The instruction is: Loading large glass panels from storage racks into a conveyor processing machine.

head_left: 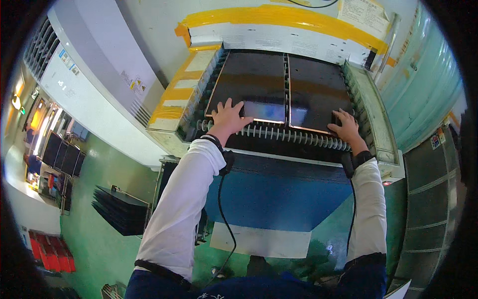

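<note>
Resting splayed left hand (pixel 229 121) and right hand (pixel 347 129) on dark panels (pixel 256 72), upper centre
Uneven pushing could skew one panel.

We've got white cabinet (pixel 94 99) left, red racks (pixel 52 251) lower left, green floor (pixel 99 244), translucent sheeting (pixel 423 84) right, paper notice (pixel 363 16) top right.

Head view, wide fisheye: set above and behind left hand (pixel 229 120) and right hand (pixel 347 128); facing forward and down; sleeved forearms (pixel 180 192) nearest, hands at middle range, wall (pixel 224 6) beyond
</note>
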Demonstrator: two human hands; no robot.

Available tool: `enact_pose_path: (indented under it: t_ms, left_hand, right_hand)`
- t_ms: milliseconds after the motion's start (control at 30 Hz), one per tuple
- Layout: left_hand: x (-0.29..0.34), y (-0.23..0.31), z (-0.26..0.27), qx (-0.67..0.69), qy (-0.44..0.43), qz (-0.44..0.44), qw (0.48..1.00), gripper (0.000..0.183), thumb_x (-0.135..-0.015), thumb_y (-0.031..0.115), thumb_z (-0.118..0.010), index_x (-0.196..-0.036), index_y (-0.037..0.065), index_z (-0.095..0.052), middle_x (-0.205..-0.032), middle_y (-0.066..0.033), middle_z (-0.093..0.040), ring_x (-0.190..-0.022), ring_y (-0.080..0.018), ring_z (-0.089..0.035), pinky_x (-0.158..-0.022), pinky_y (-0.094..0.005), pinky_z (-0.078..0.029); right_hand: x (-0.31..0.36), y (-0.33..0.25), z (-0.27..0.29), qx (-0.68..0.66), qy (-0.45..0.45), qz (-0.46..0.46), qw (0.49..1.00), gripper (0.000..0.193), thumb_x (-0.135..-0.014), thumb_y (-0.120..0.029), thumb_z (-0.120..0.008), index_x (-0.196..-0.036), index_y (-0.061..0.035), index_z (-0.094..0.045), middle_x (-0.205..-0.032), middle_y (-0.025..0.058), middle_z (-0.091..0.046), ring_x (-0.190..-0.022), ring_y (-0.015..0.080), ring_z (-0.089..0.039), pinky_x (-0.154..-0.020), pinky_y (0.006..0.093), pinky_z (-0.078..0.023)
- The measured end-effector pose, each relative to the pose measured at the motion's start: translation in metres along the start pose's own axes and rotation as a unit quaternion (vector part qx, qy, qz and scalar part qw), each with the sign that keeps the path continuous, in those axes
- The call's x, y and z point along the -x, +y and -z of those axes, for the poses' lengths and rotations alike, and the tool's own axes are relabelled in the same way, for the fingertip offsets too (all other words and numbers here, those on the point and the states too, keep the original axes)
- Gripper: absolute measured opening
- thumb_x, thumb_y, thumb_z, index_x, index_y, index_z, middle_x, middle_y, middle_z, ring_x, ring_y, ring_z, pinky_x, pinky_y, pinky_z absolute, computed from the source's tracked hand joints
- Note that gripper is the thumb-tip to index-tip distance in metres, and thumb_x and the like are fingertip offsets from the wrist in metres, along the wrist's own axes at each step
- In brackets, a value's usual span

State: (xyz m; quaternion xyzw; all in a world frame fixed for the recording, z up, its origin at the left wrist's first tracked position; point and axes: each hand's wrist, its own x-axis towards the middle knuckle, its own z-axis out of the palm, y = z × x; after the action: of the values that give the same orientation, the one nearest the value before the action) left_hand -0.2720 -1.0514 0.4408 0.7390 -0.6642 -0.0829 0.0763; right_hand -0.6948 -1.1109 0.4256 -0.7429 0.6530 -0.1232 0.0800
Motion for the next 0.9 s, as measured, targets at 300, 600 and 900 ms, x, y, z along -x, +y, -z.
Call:
enact_pose_path:
  t_ms: [300, 600, 900]
  left_hand:
    - [-0.008, -0.007, -0.002, 0.009, 0.043, -0.004, 0.999, 0.074, -0.077, 0.059, -0.064, -0.139, 0.023, -0.049, -0.15, -0.0166, -0.033, -0.137, -0.0426, -0.029, -0.108, -0.0613, -0.025]
    - [0.112, -0.034, 0.022, 0.227, 0.261, -0.234, 0.909, 0.034, -0.082, 0.023, -0.07, -0.109, 0.005, -0.064, -0.112, -0.0168, -0.064, -0.108, -0.0357, -0.058, -0.091, -0.0415, -0.047]
    - [0.439, -0.182, -0.124, 0.292, 0.154, 0.208, 0.921, 0.018, -0.082, 0.019, -0.066, -0.093, 0.005, -0.066, -0.094, -0.0141, -0.064, -0.094, -0.0333, -0.06, -0.082, -0.0413, -0.049]
  right_hand:
    - [-0.018, 0.001, -0.003, 0.01, -0.004, 0.015, 1.0, 0.07, -0.075, -0.047, -0.073, -0.137, -0.0252, -0.051, -0.15, 0.0056, -0.038, -0.139, 0.0314, -0.031, -0.107, 0.0596, -0.026]
    - [-0.031, -0.007, -0.016, 0.041, 0.099, 0.083, 0.991, 0.051, -0.079, -0.041, -0.069, -0.117, -0.0081, -0.065, -0.129, 0.0148, -0.057, -0.121, 0.0332, -0.051, -0.101, 0.0433, -0.041]
    - [0.106, -0.205, -0.012, -0.264, 0.003, 0.25, 0.931, 0.032, -0.1, -0.019, -0.047, -0.118, 0.0023, -0.063, -0.114, 0.0142, -0.066, -0.106, 0.023, -0.061, -0.097, 0.0327, -0.044]
